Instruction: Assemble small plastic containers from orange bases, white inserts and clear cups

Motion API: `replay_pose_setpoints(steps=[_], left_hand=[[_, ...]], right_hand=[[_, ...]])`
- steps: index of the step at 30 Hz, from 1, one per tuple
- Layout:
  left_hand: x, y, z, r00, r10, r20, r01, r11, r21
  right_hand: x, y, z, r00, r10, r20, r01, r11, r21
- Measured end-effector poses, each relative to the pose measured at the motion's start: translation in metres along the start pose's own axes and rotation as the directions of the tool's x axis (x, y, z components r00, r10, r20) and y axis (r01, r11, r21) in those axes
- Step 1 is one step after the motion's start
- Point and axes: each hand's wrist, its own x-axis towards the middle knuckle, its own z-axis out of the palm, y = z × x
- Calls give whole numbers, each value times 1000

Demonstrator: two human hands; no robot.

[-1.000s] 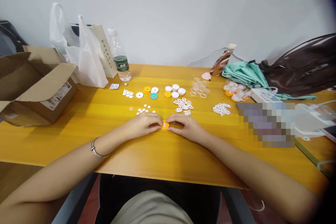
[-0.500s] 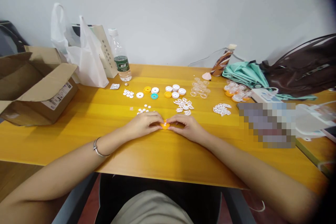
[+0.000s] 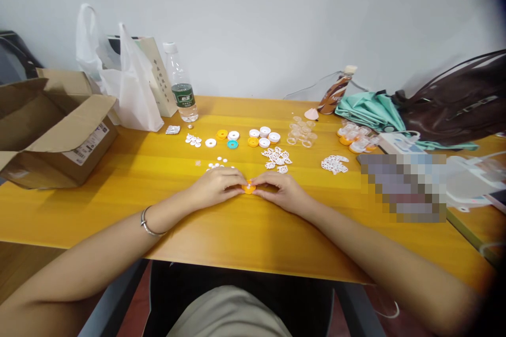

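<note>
Between my fingertips is a small round orange plastic piece [image 3: 249,189] with a white bit at its middle. My left hand [image 3: 215,187] pinches it from the left and my right hand [image 3: 281,191] from the right. Small white discs [image 3: 219,163] lie just beyond my left hand, partly hidden by it. White cut-out plastic pieces [image 3: 275,158] lie in a pile beyond my right hand. Farther back are white and orange round caps [image 3: 264,142], some flat rings including a blue one [image 3: 232,144], and clear plastic cups [image 3: 301,131].
An open cardboard box [image 3: 51,137], a white plastic bag [image 3: 134,89] and a water bottle [image 3: 184,95] stand at left. On the right are a brown drink bottle [image 3: 336,92], clear-and-orange assembled pieces [image 3: 356,138], more white cut-outs [image 3: 334,164], green cloth [image 3: 371,110] and a dark bag [image 3: 454,100].
</note>
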Motion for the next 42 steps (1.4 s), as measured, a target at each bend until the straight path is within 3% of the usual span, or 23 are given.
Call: replay_pose_setpoints(steps=[19, 26, 42], left_hand=[[-2, -3, 2, 994, 103, -37, -99, 990, 98], [-3, -1, 0, 989, 145, 8, -142, 954, 262], [0, 5, -11, 964, 232, 130, -264, 887, 378]], right_hand=[[-1, 6, 2, 994, -104, -39, 105, 994, 9], [-2, 6, 2, 995, -98, -10, 98, 993, -63], [-3, 0, 0, 989, -139, 42, 144, 982, -126]])
